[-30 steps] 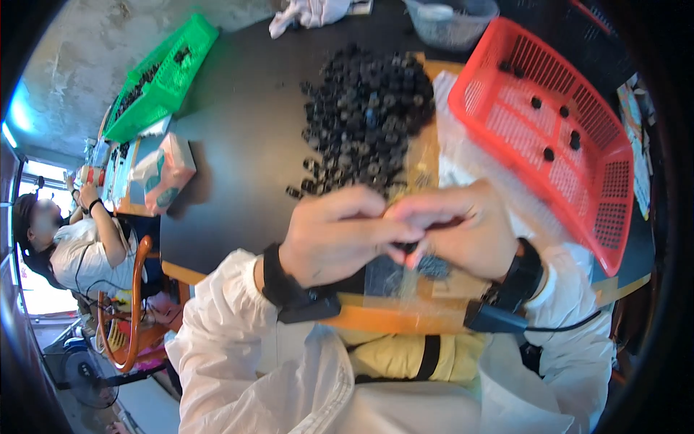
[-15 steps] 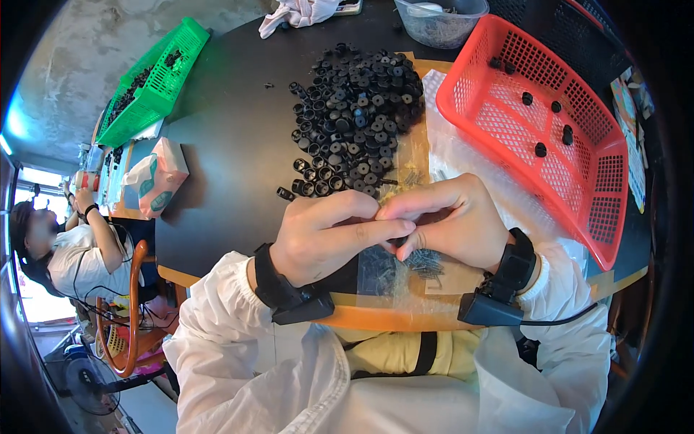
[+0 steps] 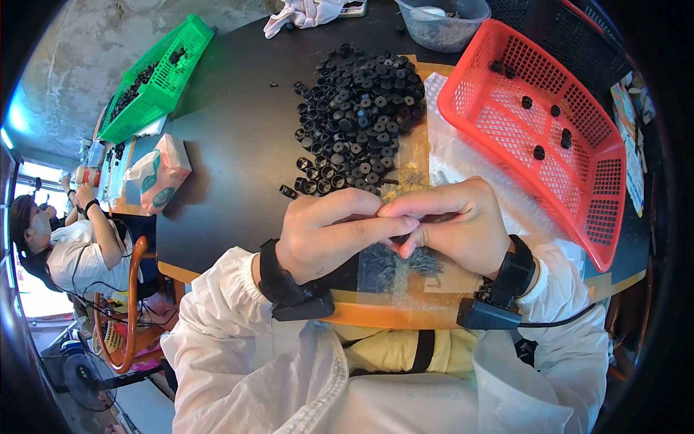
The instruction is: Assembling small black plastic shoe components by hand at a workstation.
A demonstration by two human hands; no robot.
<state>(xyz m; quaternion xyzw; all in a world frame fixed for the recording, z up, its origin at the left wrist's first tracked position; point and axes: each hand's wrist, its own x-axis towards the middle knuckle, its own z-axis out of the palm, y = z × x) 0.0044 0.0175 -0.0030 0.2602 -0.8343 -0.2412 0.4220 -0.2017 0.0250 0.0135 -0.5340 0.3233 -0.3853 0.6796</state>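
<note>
My left hand (image 3: 325,233) and my right hand (image 3: 466,226) meet fingertip to fingertip above the near part of the table. Pinched between them is a small black plastic part (image 3: 400,239), mostly covered by my fingers. Just beyond lies a heap of round black plastic caps (image 3: 365,119), some hollow side up, others showing a centre hole. Thin metal pins (image 3: 426,264) are scattered on clear plastic below my fingers. Small yellowish pieces (image 3: 394,191) lie right behind my fingertips.
A red plastic basket (image 3: 616,170) at right holds several black caps (image 3: 526,102). Far back stands a clear tub (image 3: 441,30). To the left are a tissue pack (image 3: 165,173) and a green basket (image 3: 177,79) of black parts. A co-worker (image 3: 87,242) sits at far left.
My hands stay joined on the black part, with only a slight shift of the fingers. The whole view has moved a little.
</note>
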